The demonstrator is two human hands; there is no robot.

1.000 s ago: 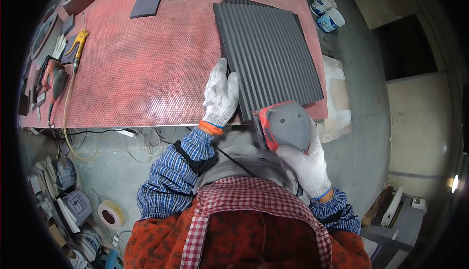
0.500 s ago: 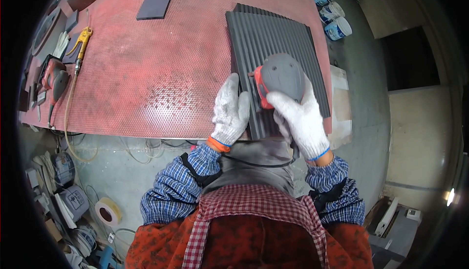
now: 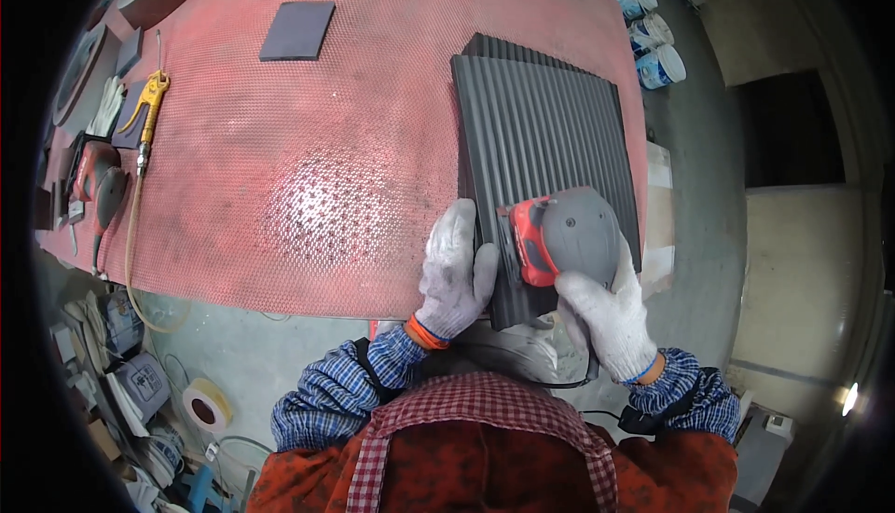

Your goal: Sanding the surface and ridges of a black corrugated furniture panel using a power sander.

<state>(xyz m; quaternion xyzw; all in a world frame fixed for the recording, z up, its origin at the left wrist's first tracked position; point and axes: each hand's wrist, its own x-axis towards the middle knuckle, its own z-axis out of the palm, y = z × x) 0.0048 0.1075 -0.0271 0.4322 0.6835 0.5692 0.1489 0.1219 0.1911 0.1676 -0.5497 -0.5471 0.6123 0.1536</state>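
Note:
My right hand (image 3: 611,327), in a white knit glove, is wrapped round a red and grey electric sander (image 3: 583,233). The sander rests on the near part of a dark grey ribbed panel (image 3: 545,122), close to its left edge. Beneath that panel lies another dark ribbed panel (image 3: 494,45), its far edge showing. My left hand (image 3: 454,275), also gloved, lies against the panel's left edge with fingers stretched out and the thumb apart; it holds nothing.
The panels lie on a red textured table (image 3: 214,233). On it are a dark flat pad (image 3: 298,30), a yellow air blow gun (image 3: 149,103) with a hose, and a second sander (image 3: 100,177). Several paint buckets (image 3: 660,67) stand on the floor beyond the right edge.
My right hand has drawn the sander nearer to me along the panel, and the sander has turned slightly. My left hand stays at the panel's left edge. The whole view has shifted.

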